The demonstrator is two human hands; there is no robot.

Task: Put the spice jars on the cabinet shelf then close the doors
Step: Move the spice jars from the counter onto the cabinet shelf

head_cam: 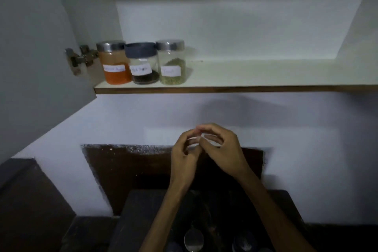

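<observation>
Three spice jars (pixel 143 63) stand touching in a row at the shelf (pixel 245 76) left front corner. Left hand (pixel 184 155) and right hand (pixel 223 151) meet below, fingers curled; contents indiscernible. Jars likely rigid, smooth, breakable: grasp around the body

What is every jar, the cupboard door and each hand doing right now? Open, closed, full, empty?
Orange jar: upright on the shelf, lid on, mostly full.
Black pepper jar: upright, dark lid on, nearly empty.
Green spice jar: upright, lid on, under half full.
Cabinet door: open.
Left hand: fingers curled, touching the right; holding nothing I can see.
Right hand: the same.
</observation>
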